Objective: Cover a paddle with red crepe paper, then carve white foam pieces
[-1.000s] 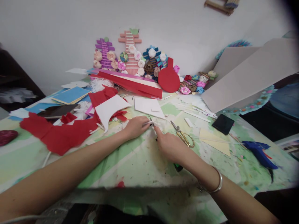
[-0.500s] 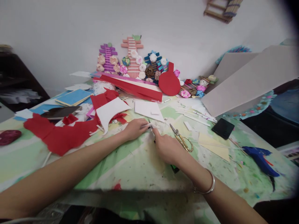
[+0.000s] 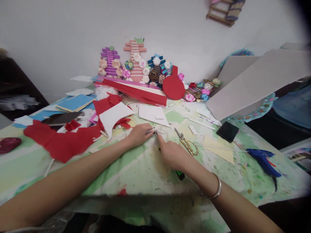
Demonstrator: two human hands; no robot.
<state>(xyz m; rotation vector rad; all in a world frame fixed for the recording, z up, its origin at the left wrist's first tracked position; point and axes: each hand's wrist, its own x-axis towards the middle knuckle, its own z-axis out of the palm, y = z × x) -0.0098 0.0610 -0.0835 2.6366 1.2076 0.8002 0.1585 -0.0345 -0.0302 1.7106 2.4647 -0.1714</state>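
My left hand (image 3: 139,134) lies low on the table, fingers closed on a small white strip (image 3: 159,131) and pressing it down. My right hand (image 3: 172,154) grips a utility knife; its green and black end (image 3: 180,175) sticks out under the palm. The index finger stretches forward along the knife, and the tip meets the strip close to my left fingertips. Most of the knife is hidden by the hand. Gold-handled scissors (image 3: 186,142) lie just right of my right hand. Beyond the hands is a white board piece (image 3: 152,115) with a small white block on it.
Red paper (image 3: 64,144) and a curved white cutout (image 3: 114,116) lie at left. To the right are a pale yellow sheet (image 3: 217,150), a black flat object (image 3: 227,131) and a blue glue gun (image 3: 262,160). Paper-flower crafts and a red round cutout (image 3: 173,87) stand by the wall.
The view has turned slightly, so things sit a little further left. Both hands keep nearly the same hold, with my right index finger and the knife tip slightly shifted at the strip.
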